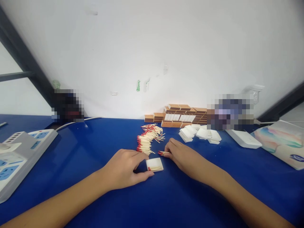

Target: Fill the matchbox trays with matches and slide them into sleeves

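A small white matchbox tray (155, 164) lies on the blue table, with a few red-tipped matches along its near side. My left hand (129, 167) grips the tray's left end between thumb and fingers. To the right of the tray, my right hand (179, 153) is closed in a pinch on several matches (163, 153), their red heads pointing left. Just beyond both hands is a heap of loose matches (146, 141) with red heads, curving away toward the wall.
Stacked brown matchboxes (175, 116) stand against the wall. White trays (201, 132) lie before them. A white box (244, 138) and a colourful packet (280, 141) sit at right, power strips (30, 152) at left, on the blue table (95, 145).
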Demonstrator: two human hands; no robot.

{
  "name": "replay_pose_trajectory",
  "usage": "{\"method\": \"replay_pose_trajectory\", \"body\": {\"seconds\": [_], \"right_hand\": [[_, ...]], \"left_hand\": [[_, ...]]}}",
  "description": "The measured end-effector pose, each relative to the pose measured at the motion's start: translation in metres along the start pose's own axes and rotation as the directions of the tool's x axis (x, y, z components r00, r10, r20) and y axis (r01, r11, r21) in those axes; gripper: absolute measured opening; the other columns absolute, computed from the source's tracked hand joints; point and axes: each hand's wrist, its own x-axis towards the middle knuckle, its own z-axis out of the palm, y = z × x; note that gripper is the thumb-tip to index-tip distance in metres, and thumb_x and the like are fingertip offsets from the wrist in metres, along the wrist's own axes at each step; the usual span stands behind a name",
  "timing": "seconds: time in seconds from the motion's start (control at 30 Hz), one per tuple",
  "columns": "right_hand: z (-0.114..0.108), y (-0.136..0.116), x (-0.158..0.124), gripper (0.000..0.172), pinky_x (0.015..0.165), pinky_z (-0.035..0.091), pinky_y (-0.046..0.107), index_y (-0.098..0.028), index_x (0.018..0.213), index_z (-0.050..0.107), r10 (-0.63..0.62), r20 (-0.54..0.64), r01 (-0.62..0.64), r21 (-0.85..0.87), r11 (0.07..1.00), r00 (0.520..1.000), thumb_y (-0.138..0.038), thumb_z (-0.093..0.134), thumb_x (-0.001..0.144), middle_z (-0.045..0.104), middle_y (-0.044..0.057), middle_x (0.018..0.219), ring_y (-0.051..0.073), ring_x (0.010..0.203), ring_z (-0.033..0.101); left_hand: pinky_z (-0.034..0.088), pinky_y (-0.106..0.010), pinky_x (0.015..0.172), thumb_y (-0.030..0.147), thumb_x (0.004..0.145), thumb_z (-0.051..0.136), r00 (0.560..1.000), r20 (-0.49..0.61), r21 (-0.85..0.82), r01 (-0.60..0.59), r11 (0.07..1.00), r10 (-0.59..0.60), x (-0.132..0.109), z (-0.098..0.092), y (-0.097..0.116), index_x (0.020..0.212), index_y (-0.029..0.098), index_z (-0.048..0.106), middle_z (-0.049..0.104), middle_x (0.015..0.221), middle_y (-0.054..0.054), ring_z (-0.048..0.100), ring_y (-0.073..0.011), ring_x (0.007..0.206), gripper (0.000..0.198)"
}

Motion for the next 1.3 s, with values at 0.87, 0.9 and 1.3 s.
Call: {"method": "replay_pose_trajectory", "body": {"seconds": [0.87, 0.9, 1.3], "right_hand": [[-0.011, -0.026, -0.002, 0.017, 0.08, 0.05, 0.034, -0.022, 0.099, 0.055, 0.001, 0.038, -0.016, 0.405, 0.914, 0.999, -0.029, 0.043, 0.109, 0.062, 0.006, 0.105, 0.018, 0.091, 0.059], [-0.009, -0.027, -0.001, 0.016, 0.08, 0.05, 0.034, -0.022, 0.099, 0.055, -0.004, 0.042, -0.013, 0.398, 0.917, 0.999, -0.028, 0.043, 0.109, 0.062, 0.006, 0.105, 0.018, 0.091, 0.059], [0.001, -0.034, -0.001, 0.002, 0.077, 0.053, 0.033, -0.018, 0.102, 0.062, -0.117, 0.015, 0.114, 0.127, 0.985, 0.993, -0.02, 0.061, 0.102, 0.064, 0.008, 0.108, 0.02, 0.091, 0.063]], "left_hand": [[0.039, -0.025, 0.056, 0.046, 0.091, 0.071, 1.0, 0.005, -0.006, 0.024, 1.0, -0.024, 0.0, -0.001, 0.0, 0.107, 0.02, 0.07, 0.061, 0.065, 0.005, 0.058, -0.0123, 0.056, 0.03], [0.039, -0.025, 0.056, 0.045, 0.091, 0.071, 1.0, 0.0, -0.004, 0.023, 1.0, -0.023, 0.0, -0.002, 0.0, 0.108, 0.02, 0.07, 0.061, 0.065, 0.005, 0.058, -0.0123, 0.056, 0.03], [0.039, -0.025, 0.055, 0.043, 0.09, 0.073, 1.0, -0.021, -0.008, -0.002, 1.0, 0.002, 0.001, 0.0, -0.001, 0.106, 0.019, 0.069, 0.06, 0.064, 0.005, 0.057, -0.012, 0.055, 0.029]]}}
